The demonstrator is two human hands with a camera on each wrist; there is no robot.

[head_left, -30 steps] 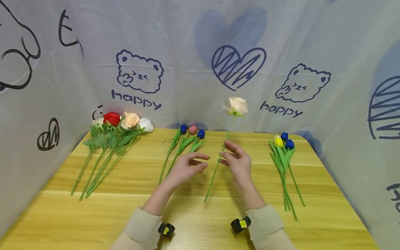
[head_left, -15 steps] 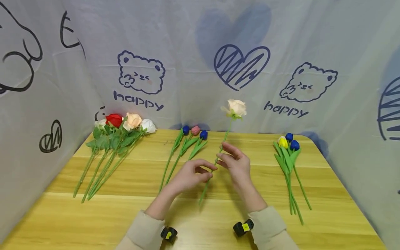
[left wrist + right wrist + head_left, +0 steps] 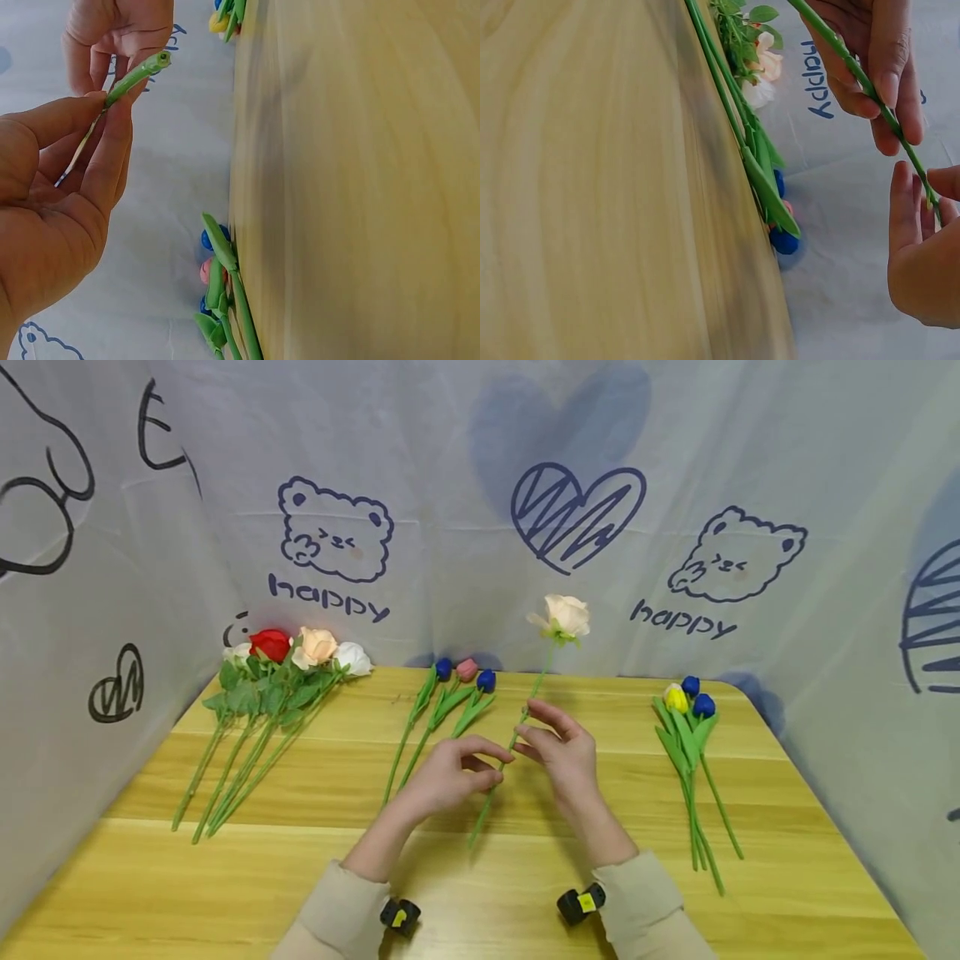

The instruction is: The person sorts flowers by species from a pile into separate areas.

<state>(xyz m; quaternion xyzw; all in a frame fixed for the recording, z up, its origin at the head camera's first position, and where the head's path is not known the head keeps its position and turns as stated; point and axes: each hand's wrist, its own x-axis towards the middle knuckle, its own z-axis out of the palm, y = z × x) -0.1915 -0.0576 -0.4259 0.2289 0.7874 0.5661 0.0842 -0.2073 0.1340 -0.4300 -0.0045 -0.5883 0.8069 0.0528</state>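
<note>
A single cream rose (image 3: 566, 617) is held up over the table, bloom at the top and its bare green stem slanting down to the left. My right hand (image 3: 562, 756) pinches the stem around its middle. Lower down, my left hand (image 3: 457, 777) pinches the same stem between thumb and fingers, close beside the right. In the left wrist view the cut end of the stem (image 3: 142, 73) sticks out past the left fingertips. The right wrist view shows the stem (image 3: 847, 64) running from the left hand (image 3: 889, 52) to the right hand (image 3: 930, 262).
At the left lie several leafy roses, among them a red rose (image 3: 270, 645) and a peach rose (image 3: 315, 647). Blue and pink tulips (image 3: 467, 671) lie behind the left hand. Yellow and blue tulips (image 3: 684, 727) lie at the right. A printed curtain (image 3: 450, 585) surrounds the wooden table (image 3: 187, 893).
My left hand has moved right from beside the stem and now pinches it. The rose's lower stem has swung slightly left; the right hand keeps its hold.
</note>
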